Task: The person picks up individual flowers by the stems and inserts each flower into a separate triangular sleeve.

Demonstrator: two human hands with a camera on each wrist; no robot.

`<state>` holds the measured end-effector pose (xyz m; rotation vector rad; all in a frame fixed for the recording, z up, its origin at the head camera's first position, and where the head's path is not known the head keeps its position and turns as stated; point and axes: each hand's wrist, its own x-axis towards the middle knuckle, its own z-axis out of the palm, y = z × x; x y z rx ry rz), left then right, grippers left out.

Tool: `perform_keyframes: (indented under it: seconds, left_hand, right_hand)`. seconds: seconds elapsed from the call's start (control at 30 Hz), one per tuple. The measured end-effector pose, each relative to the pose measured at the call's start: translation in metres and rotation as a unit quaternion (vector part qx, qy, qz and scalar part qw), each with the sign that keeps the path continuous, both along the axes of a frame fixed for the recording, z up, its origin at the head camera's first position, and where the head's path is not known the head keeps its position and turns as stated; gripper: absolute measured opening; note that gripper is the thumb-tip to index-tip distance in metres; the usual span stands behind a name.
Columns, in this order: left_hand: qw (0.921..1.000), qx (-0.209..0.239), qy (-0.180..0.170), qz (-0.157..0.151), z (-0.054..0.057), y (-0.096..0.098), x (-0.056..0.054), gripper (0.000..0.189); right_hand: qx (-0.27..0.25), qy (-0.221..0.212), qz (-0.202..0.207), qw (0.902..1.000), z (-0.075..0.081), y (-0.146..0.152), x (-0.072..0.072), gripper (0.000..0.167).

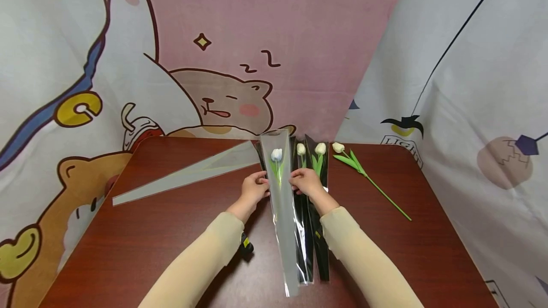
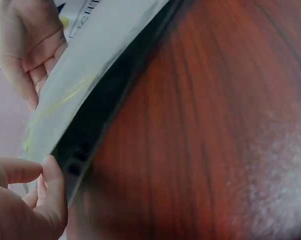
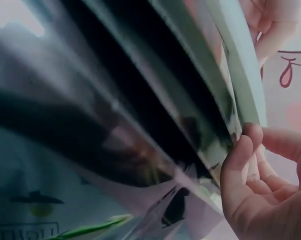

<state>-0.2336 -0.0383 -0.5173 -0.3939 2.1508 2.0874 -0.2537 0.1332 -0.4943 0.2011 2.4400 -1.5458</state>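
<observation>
A tapered flower sleeve (image 1: pixel 284 232), pale with a see-through front, stands between both hands and holds a white-blue artificial tulip (image 1: pixel 277 155) with green leaves. My left hand (image 1: pixel 254 189) pinches its left edge between thumb and fingertip, a grip that the left wrist view shows close up on the pale sleeve (image 2: pixel 73 90). On the opposite edge, my right hand (image 1: pixel 307 182) pinches the sleeve at about the same height. In the right wrist view, thumb and index fingertip of the right hand (image 3: pixel 270 185) meet at that edge.
Just right, two black sleeves (image 1: pixel 324 246) hold white tulips (image 1: pixel 320 149). A loose white tulip (image 1: pixel 372 182) lies farther right. Another pale sleeve (image 1: pixel 192 171) lies flat at the left on the brown table (image 1: pixel 162 236). A small black object (image 1: pixel 246 247) with a yellow patch sits beside the left sleeve cuff.
</observation>
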Motion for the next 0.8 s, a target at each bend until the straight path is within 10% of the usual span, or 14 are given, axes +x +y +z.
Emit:
perform_keyframes:
  seconds: [0.57,0.8]
  left_hand:
    - [0.9915,-0.126,0.028,0.015,-0.004,-0.001,-0.001,0.046]
    - [0.9719,-0.228,0.058,-0.005,-0.004,-0.008,-0.001,0.044]
  right_hand:
    - [0.076,0.015,0.033,0.9965,0.0,-0.01,-0.005,0.017]
    - [0.09,0.011,0.049,0.9947,0.005,-0.016,-0.005,0.017]
